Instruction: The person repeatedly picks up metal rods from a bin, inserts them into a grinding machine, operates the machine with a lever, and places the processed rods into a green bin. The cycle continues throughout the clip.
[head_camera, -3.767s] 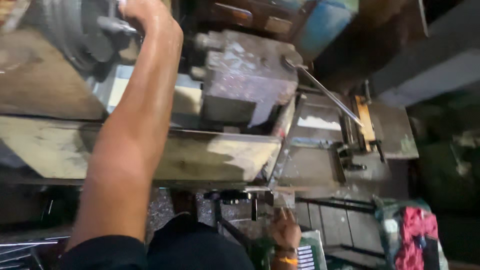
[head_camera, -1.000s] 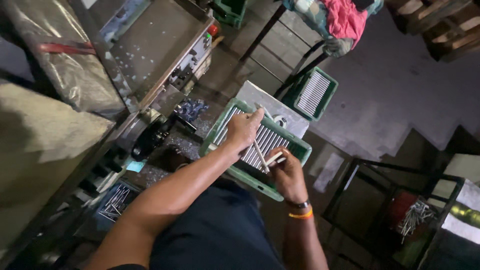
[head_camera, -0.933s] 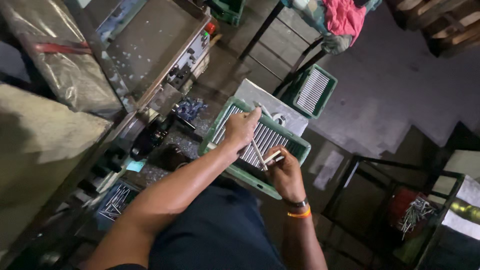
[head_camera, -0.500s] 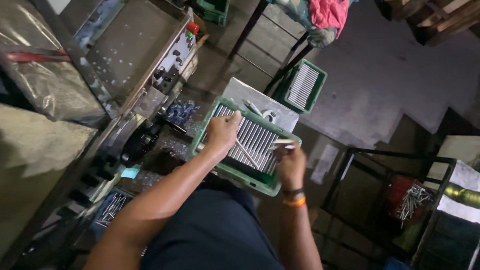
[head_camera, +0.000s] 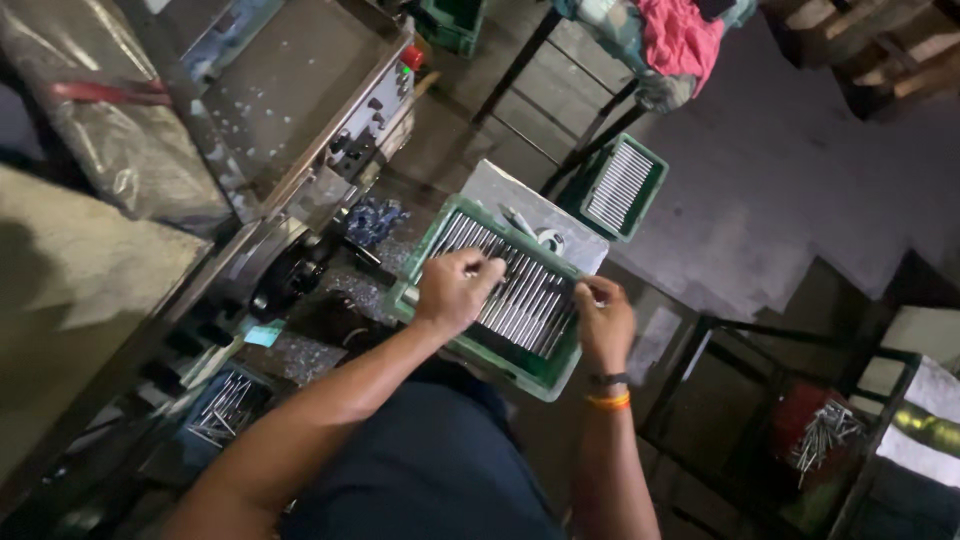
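green crate (head_camera: 520, 372) w/ a row of metal rods (head_camera: 520, 300) is being worked over by both hands. left hand (head_camera: 455, 290) is being held curled over the rods near the crate's middle, fingers pinched on what looks like one rod. right hand (head_camera: 603, 322) is being kept at the crate's right rim, fingers closed; what's in it can't be told. a 2nd green tray of rods (head_camera: 617, 186) is lying beyond the right hand. a lathe (head_camera: 290, 120) is standing left of the left hand.
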